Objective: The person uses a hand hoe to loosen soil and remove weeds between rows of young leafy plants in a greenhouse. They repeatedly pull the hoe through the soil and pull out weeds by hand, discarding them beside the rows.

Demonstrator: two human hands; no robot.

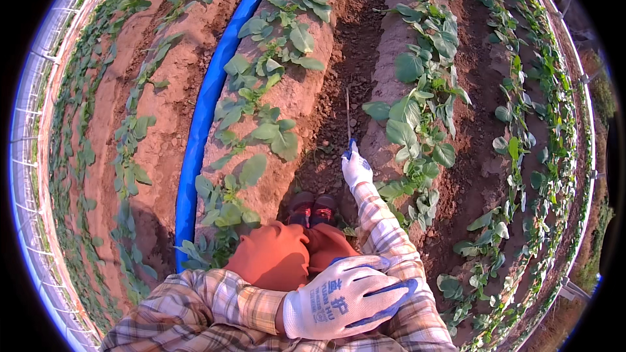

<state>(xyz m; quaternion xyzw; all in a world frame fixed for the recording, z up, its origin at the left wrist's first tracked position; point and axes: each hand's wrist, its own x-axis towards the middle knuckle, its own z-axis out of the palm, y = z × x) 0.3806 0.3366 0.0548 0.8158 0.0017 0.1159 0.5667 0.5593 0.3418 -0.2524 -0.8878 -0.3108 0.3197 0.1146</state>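
My right hand (357, 170), in a white knit glove with a blue-coated palm, reaches forward over the furrow. It is closed around the near end of a thin, straight rod (348, 115), which points away from me above the brown soil; whether its far end touches the ground I cannot tell. My left hand (337, 298) wears a matching glove with printed writing on its back. It lies across the plaid sleeve (403, 264) of my right arm near the elbow, fingers slightly apart, with no object visible in it. Its palm is hidden.
Leafy green plants (408, 117) line the raised bed right of the furrow (354, 49), and more plants (281, 132) grow on the left bed. A blue flat hose (203, 107) runs along that bed. My shoes (311, 210) stand in the furrow. White framework (24, 161) curves at the left.
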